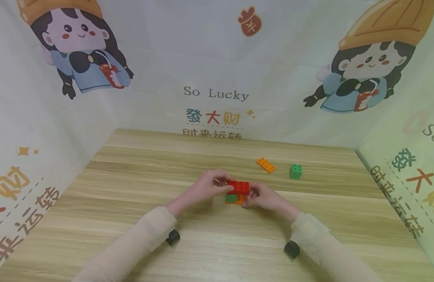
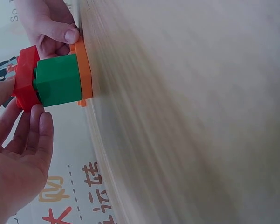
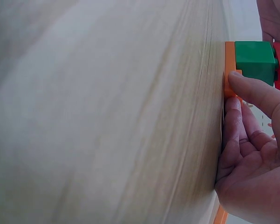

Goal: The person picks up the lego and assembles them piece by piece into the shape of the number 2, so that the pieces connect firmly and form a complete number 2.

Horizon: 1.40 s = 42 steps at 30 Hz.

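Between thumb and fingers, my left hand (image 1: 204, 187) pinches a red studded brick (image 1: 241, 187) by its left end. Directly beneath it is a green brick (image 2: 58, 80), its studs showing in a narrow gap under the red one in the left wrist view. The green brick stands on one end of an orange studded plate (image 2: 85, 70) lying flat at the tabletop. My right hand (image 1: 265, 196) grips the other end of that plate, thumb (image 3: 247, 86) on top and fingers along its edge.
Farther back on the wooden table (image 1: 150, 156) lie a second orange plate (image 1: 266, 165) and, to its right, another green brick (image 1: 295, 171). Printed white cloth walls (image 1: 160, 70) enclose the back and both sides. Black wrist devices (image 1: 173, 237) show below both sleeves.
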Tool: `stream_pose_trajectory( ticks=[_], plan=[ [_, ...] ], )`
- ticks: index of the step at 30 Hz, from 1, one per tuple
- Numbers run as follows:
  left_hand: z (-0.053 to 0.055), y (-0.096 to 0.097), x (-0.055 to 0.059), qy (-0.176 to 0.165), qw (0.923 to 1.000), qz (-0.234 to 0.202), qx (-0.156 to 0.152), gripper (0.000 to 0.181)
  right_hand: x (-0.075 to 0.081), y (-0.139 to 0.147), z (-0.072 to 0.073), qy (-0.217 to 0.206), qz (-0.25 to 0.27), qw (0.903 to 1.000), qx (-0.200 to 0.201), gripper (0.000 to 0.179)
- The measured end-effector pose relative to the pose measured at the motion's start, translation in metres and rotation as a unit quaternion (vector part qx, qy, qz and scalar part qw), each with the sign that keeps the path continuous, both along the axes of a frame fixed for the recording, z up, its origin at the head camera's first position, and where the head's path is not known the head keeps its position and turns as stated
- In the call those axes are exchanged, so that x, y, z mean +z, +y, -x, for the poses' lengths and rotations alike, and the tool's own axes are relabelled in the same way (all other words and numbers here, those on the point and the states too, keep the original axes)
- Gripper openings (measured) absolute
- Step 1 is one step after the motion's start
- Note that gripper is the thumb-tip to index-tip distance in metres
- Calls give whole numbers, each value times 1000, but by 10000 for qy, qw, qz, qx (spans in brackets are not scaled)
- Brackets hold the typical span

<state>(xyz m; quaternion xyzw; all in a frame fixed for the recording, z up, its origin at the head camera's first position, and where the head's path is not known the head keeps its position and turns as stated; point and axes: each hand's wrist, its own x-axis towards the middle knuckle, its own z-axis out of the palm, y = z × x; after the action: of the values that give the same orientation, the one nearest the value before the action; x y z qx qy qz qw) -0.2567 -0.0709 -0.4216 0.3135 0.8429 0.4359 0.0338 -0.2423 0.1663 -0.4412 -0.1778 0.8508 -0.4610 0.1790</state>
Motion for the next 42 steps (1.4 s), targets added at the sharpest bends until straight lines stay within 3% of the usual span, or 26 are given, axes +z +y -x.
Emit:
stream_pose_trajectory(
  ticks=[19, 42],
  plan=[
    [-3, 0, 1, 91, 9999, -4, -90, 24, 0, -1, 0, 46, -172, 9998, -58, 27],
    [1, 1, 5, -307, 9990, 275, -155, 32, -1, -1, 1, -24, -98, 9999, -77, 30]
  ],
)
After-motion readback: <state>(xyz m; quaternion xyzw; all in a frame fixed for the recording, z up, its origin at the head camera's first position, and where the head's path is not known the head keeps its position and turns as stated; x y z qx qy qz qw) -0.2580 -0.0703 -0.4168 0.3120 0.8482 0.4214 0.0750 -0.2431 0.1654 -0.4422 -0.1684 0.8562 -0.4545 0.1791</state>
